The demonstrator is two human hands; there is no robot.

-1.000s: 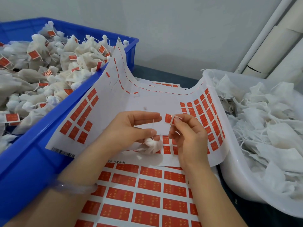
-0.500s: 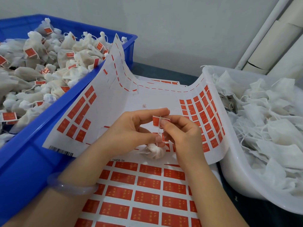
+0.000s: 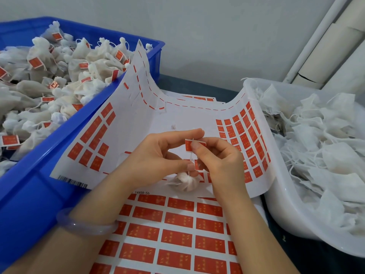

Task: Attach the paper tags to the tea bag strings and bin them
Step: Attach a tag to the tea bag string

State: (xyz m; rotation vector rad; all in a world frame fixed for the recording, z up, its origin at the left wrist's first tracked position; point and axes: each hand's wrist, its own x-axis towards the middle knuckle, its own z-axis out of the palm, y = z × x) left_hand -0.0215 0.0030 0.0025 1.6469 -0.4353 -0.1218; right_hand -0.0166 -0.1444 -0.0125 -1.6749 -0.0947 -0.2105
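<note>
Tea bag (image 3: 185, 181), a small gathered white pouch, sits low over the sticker sheets in front of me, at the bottom of its string (image 3: 191, 157); I cannot tell whether it hangs free or rests on the paper. At the string's upper end a red paper tag (image 3: 201, 144) is pinched between the thumb and forefinger of my right hand (image 3: 219, 161). I cannot tell if the tag is fully sealed. My left hand (image 3: 158, 159) holds the string, forefinger up beside the tag, thumb lower down, the other fingers curled. I judge this bag mid-tagging and not yet binned.

Behind the hands, a curved white sheet (image 3: 177, 115) has most of its red tags peeled away, with blocks left at both sides. A fuller sheet (image 3: 177, 224) lies flat beneath it. To my left a blue bin (image 3: 39, 194) is heaped with tagged bags (image 3: 39, 62), so much is done. To my right a white tub (image 3: 286, 214) holds a big pile of untagged bags (image 3: 325, 145), so plenty remains.
</note>
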